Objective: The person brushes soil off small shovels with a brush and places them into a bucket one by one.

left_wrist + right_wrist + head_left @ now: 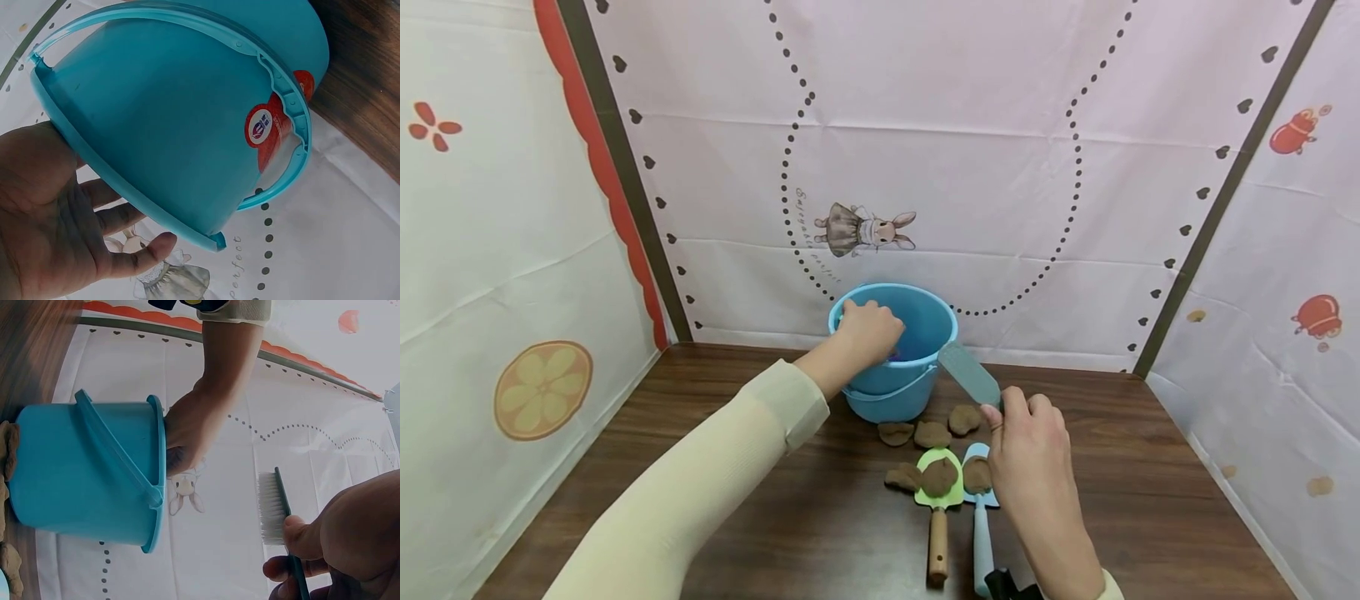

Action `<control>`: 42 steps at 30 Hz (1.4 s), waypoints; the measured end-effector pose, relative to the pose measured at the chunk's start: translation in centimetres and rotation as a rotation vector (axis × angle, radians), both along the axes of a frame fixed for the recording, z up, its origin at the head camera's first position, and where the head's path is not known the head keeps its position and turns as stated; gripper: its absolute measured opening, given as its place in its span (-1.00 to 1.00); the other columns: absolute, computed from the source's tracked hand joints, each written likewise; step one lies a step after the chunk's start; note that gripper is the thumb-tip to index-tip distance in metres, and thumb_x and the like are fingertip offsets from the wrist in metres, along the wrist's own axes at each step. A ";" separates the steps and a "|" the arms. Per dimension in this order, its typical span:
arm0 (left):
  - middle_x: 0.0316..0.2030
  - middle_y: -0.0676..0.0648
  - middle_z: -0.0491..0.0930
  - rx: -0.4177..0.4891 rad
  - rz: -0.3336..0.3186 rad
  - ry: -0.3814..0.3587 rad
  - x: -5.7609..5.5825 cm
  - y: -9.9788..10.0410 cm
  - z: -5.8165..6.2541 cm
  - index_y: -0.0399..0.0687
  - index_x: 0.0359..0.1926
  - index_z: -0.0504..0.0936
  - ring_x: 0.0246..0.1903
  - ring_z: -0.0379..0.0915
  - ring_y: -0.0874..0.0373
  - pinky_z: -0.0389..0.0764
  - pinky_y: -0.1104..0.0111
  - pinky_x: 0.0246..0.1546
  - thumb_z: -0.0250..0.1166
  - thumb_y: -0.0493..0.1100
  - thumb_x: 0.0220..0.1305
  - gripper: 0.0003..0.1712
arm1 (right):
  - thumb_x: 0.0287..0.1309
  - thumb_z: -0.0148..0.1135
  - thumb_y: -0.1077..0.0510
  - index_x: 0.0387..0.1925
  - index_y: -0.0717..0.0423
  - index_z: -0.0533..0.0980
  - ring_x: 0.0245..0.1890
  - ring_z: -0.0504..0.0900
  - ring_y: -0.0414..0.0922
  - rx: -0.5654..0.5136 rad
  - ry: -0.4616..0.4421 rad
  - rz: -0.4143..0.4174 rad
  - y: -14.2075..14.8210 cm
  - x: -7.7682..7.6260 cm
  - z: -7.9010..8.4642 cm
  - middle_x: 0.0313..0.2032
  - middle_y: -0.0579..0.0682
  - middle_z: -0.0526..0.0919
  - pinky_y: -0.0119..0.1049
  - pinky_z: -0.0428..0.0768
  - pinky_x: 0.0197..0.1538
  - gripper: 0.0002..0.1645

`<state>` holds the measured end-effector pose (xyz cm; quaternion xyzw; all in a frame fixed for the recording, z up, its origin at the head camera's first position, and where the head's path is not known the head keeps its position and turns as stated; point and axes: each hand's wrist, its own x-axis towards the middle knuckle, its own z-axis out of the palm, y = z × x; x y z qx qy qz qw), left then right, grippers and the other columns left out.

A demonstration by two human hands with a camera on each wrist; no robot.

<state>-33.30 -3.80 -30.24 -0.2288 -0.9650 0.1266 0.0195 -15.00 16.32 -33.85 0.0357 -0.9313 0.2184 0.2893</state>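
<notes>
My left hand (867, 333) reaches over the mouth of a light blue bucket (891, 406). Seen from the left wrist, its fingers are loosely bent and apart beside the bucket's rim (125, 187); some fingertips are hidden behind that rim. My right hand (1030, 450) grips the handle of a small teal brush (272, 509) with white bristles, held up to the right of the bucket. In the head view only the brush's flat teal back shows. Inside the bucket, a bit of purple (893, 356) peeks out below the left hand.
Brown lumps (932, 434) lie in front of the bucket. Nearer are a green shovel (937, 525) with a wooden handle and a blue shovel (982, 533), each with a lump on its blade. Printed cloth walls (962, 192) enclose the wooden table (760, 517).
</notes>
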 end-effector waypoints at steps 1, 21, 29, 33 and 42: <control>0.10 -0.10 0.64 0.008 0.000 -0.001 0.0 -0.1 0.1 0.11 0.20 0.66 0.14 0.48 -0.14 0.44 -0.29 0.09 0.26 0.16 0.42 -0.56 | 0.40 0.20 0.03 -0.29 0.23 0.44 -0.48 0.32 0.04 -0.002 -0.001 -0.002 0.0 0.0 0.0 -0.49 0.08 0.30 -0.08 0.37 -0.38 -0.69; 0.17 -0.08 0.58 0.065 -0.077 0.076 2.6 -0.7 0.9 0.18 0.23 0.58 0.21 0.44 -0.11 0.48 -0.20 0.11 0.07 0.20 0.53 -0.57 | 0.41 0.18 0.03 -0.29 0.23 0.44 -0.48 0.33 0.04 0.001 -0.008 0.004 -0.1 0.0 0.0 -0.49 0.07 0.30 -0.09 0.37 -0.38 -0.69; 0.10 0.00 0.63 0.285 -0.226 0.280 7.8 -2.4 -0.2 0.20 0.19 0.62 0.15 0.50 -0.02 0.56 -0.14 0.00 0.17 0.14 0.50 -0.63 | 0.41 0.20 0.05 -0.30 0.22 0.43 -0.48 0.32 0.03 -0.006 -0.016 0.006 -0.2 0.0 0.1 -0.49 0.07 0.30 -0.11 0.35 -0.38 -0.70; 0.08 0.00 0.66 0.389 -0.299 0.430 10.9 -3.4 -1.1 0.16 0.15 0.67 0.16 0.52 0.01 0.60 -0.08 -0.04 0.25 0.13 0.44 -0.63 | 0.41 0.19 0.04 -0.29 0.23 0.44 -0.49 0.31 0.01 -0.009 -0.031 0.009 -0.2 -0.1 0.1 -0.49 0.07 0.30 -0.13 0.34 -0.38 -0.70; 0.08 0.01 0.65 0.544 -0.235 0.433 16.1 -4.4 -3.0 0.13 0.09 0.70 0.14 0.52 0.03 0.59 -0.01 -0.10 0.38 0.12 0.32 -0.62 | 0.44 0.16 0.03 -0.24 0.23 0.46 -0.48 0.31 0.00 -0.009 -0.064 0.003 -0.2 -0.2 0.0 -0.47 0.07 0.32 -0.17 0.34 -0.39 -0.70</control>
